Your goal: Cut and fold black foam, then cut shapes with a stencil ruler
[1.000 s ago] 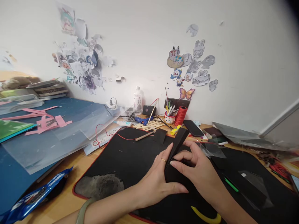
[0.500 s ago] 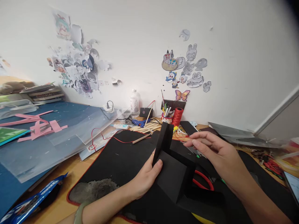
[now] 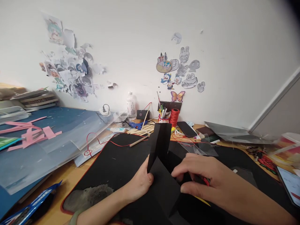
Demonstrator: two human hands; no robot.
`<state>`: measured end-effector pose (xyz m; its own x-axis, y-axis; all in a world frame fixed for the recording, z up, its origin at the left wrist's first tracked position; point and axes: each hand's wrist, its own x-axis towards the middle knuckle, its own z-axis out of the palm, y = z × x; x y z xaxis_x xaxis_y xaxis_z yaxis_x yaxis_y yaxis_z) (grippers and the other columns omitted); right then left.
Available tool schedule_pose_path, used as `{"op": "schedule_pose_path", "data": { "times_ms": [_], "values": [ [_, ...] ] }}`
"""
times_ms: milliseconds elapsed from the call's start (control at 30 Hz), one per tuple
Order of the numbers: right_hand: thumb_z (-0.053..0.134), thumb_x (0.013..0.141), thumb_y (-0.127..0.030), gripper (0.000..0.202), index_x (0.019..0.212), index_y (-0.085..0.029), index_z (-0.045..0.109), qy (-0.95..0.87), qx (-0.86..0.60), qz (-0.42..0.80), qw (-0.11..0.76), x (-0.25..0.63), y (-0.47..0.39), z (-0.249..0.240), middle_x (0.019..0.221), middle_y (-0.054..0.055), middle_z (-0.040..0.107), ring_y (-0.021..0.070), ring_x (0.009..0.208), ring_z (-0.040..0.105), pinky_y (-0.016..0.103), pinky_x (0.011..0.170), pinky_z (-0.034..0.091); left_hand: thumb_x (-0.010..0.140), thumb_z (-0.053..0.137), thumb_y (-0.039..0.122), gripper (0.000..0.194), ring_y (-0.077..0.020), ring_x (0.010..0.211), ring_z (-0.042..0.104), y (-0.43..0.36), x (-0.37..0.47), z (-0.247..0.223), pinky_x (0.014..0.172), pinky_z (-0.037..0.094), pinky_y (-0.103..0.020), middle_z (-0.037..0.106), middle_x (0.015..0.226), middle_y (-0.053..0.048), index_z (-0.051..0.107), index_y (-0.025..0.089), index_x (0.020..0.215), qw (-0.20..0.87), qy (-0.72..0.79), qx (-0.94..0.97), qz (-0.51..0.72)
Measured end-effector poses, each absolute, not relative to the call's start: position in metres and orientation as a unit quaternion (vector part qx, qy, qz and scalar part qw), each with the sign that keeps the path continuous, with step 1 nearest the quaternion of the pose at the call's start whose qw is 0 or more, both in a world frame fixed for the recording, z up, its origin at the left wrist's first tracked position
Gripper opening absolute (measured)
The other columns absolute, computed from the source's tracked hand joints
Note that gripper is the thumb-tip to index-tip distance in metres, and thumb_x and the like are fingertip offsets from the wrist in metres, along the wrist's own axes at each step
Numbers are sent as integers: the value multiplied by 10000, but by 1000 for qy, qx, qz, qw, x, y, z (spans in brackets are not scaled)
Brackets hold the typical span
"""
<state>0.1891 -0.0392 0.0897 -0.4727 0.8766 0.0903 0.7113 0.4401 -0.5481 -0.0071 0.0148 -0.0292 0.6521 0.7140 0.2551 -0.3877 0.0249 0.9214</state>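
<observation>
A folded piece of black card (image 3: 164, 184) with upright flaps stands tilted in front of me, over the black desk mat (image 3: 124, 162). My left hand (image 3: 140, 182) is closed on its left side, thumb on the near face and fingers behind. At the card's right edge is my right hand (image 3: 199, 175), its fingers bent and its thumb and forefinger closing about that edge. Part of a red handle (image 3: 206, 181) shows beneath the right hand, mostly hidden. A yellow edge (image 3: 202, 201) peeks out below the thumb.
Behind the card stand a red thread spool (image 3: 173, 118), a pen cup (image 3: 163, 118) and a bottle (image 3: 131, 104). A blue glue gun (image 3: 137, 125) lies by thin sticks. Clear plastic sheet (image 3: 70, 150) and pink strips (image 3: 35, 136) lie left; a lit phone (image 3: 289, 184) is right.
My right hand has come down and left, from open above the card to its right edge. The card has turned slightly in my left hand. The view has shifted a little to the right.
</observation>
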Motion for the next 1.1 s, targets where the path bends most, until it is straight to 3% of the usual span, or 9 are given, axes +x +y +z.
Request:
{"op": "schedule_pose_path", "data": {
  "times_ms": [167,333,533,700,833,967,1100],
  "values": [
    [482,859,-264,166,907,-326,628,-848,-452,190,202,184,-42,89,826,-65,649,102,775,567,189,703,422,669,507,679,881,-344,1170,420,13,-8,-15,964,362,-436,471,1267,-165,292,166,1351,667,146,636,360],
    [527,825,-317,134,867,-316,654,-824,-471,222,224,187,-43,92,765,-41,647,109,648,579,198,573,432,668,510,681,869,-343,1174,421,13,-10,-13,941,385,-442,478,1272,-150,292,189,1351,688,160,616,349],
    [500,812,-434,241,825,-259,666,-717,-592,146,339,222,-25,89,729,8,679,173,664,623,253,593,479,715,457,682,769,-331,1233,366,17,-13,-22,1005,315,-450,421,1344,-134,390,194,1306,707,194,558,389],
    [519,782,-430,289,943,-230,652,-726,-650,70,213,237,-25,33,905,54,700,235,779,656,319,644,527,792,259,694,746,-297,1173,454,20,-11,-3,1019,300,-429,537,1237,-136,528,122,1188,791,216,430,378],
    [606,696,-339,392,1036,-149,645,-805,-578,-49,124,235,-45,-31,1012,121,681,273,882,651,353,728,547,802,156,705,811,-296,1114,508,22,-15,9,1006,297,-448,567,1195,-151,530,101,1194,830,210,399,328],
    [551,759,-344,410,1113,-144,603,-827,-521,-180,112,238,-53,-66,1068,123,662,271,887,655,317,636,572,763,93,746,899,-282,1102,519,22,-17,10,992,316,-421,578,1172,-156,542,92,1185,857,180,391,285],
    [536,761,-275,351,1075,-132,602,-825,-501,-221,139,241,-51,-76,998,137,683,269,840,665,321,641,568,789,166,719,805,-281,1049,549,18,-14,12,941,379,-403,618,1103,-127,598,117,1105,814,240,424,315]
  ]
}}
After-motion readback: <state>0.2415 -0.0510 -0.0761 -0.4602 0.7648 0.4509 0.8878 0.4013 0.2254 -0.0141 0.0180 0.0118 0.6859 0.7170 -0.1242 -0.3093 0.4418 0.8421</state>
